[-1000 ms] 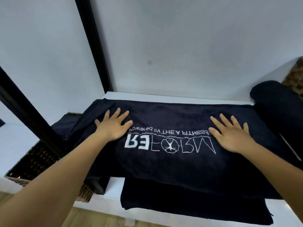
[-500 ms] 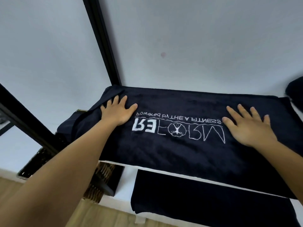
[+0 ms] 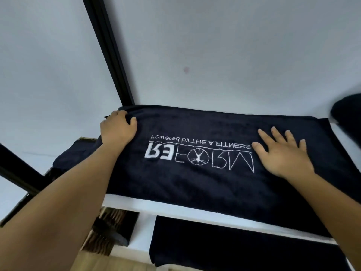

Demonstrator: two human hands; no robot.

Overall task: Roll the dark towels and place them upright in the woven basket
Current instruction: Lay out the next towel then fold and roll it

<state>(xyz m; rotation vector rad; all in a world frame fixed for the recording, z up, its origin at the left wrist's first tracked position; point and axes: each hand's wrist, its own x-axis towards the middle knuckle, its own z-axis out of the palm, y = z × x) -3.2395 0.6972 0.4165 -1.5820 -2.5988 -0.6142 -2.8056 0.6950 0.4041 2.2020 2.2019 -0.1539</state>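
A dark navy towel (image 3: 195,188) with white lettering lies spread flat on a white shelf (image 3: 175,210). My left hand (image 3: 117,130) is curled over its far left corner, fingers gripping the cloth. My right hand (image 3: 281,153) rests flat on the towel's right part, fingers spread, just right of the lettering. A second dark towel (image 3: 234,249) lies flat on the level below. Only a strip of the woven basket (image 3: 103,237) shows at the lower left, under my left forearm. A rolled dark towel (image 3: 347,114) peeks in at the right edge.
A black metal frame post (image 3: 109,55) rises behind the towel's left corner, and another black bar (image 3: 17,167) crosses at the left. The pale wall stands close behind the shelf. Wooden floor (image 3: 109,263) shows at the bottom.
My left hand slid from flat on the towel to its far left corner and closed on it. The right hand stayed flat. The view tilted, moving the towel lower and away.
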